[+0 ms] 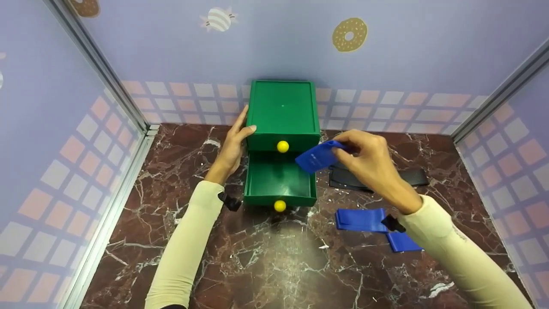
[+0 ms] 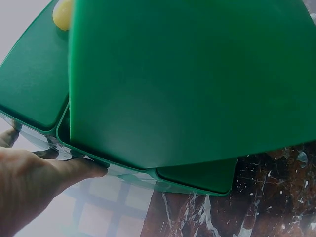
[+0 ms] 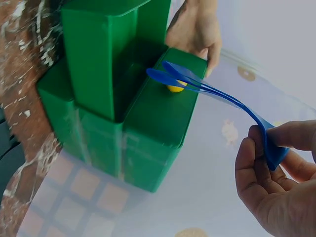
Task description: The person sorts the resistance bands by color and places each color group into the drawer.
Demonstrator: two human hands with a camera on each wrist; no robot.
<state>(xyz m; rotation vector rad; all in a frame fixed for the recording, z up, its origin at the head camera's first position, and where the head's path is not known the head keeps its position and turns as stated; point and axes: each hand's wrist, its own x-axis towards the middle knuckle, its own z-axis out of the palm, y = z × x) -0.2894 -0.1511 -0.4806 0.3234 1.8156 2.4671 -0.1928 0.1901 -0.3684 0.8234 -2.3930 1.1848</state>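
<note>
A green cabinet point(image 1: 283, 107) with yellow knobs stands against the back wall. Its middle drawer point(image 1: 279, 180) is pulled out; inside, the visible floor is bare. My left hand point(image 1: 231, 148) rests on the cabinet's left side, with the thumb at the top front corner and the fingers fairly straight along the side. Between thumb and fingers, my right hand point(image 1: 366, 156) pinches a folded blue resistance band point(image 3: 222, 96). The band's loose end hangs over the drawer's right rim, in front of the top drawer.
Two more folded blue bands point(image 1: 362, 219) lie on the marble table point(image 1: 274, 266) at the right. Behind the right hand are folded black bands point(image 1: 347, 178), partly hidden. Patterned walls point(image 1: 274, 47) enclose the back and both sides.
</note>
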